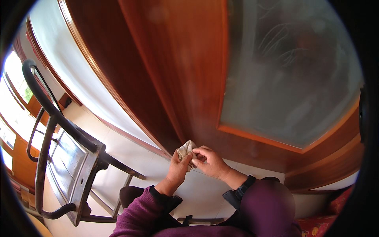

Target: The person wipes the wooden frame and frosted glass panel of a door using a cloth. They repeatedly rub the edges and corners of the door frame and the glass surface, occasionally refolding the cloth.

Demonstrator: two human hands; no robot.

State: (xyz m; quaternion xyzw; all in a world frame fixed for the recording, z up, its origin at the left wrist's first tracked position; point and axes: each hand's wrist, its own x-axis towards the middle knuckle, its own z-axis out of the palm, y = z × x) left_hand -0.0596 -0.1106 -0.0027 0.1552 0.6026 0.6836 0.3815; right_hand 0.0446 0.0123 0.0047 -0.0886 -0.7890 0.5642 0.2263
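Observation:
Between my two hands is a crumpled, pale cloth (187, 147), held in front of the lower part of a wooden door. My left hand (177, 169) grips it from the left, thumb on top. From the right, my right hand (210, 163) pinches the cloth's edge between thumb and fingers. The reddish-brown wooden door (189, 89) rises just beyond my hands, and its frosted glass panel (272, 97) bears etched curved lines. Whether the cloth touches the door I cannot tell.
At left stands a dark wooden armchair (71, 166) with curved arms, one leg reaching towards my left forearm. Pale floor tiles (201, 189) lie below my hands. A white wall (97, 80) meets the door frame. Red patterned fabric (316, 225) shows at lower right.

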